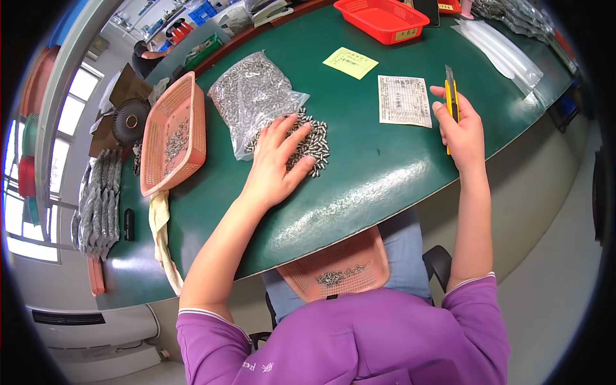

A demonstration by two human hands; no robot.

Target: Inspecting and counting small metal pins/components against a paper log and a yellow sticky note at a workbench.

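My left hand (pixel 277 157), its fingers spread, rests at the edge of a pile of small metal pins (pixel 313 144) on the green table. Under and beyond its fingertips lies a clear plastic bag (pixel 247 90) full of the same kind of metal parts. At the right, my right hand (pixel 463 131) is closed around a yellow and black utility knife (pixel 452 96), whose tip points away from me. Left of the knife lies a white printed slip (pixel 404 101). In my lap sits a pink basket (pixel 372 256) with some metal parts in it.
Left of the bag stands a pink basket (pixel 196 125) holding loose metal parts. A red basket (pixel 366 19), a yellow note (pixel 350 62) and clear plastic bags (pixel 497 48) lie farther back. Stacked filled bags (pixel 99 205), a black marker (pixel 129 224) and a cloth (pixel 160 224) are at left.
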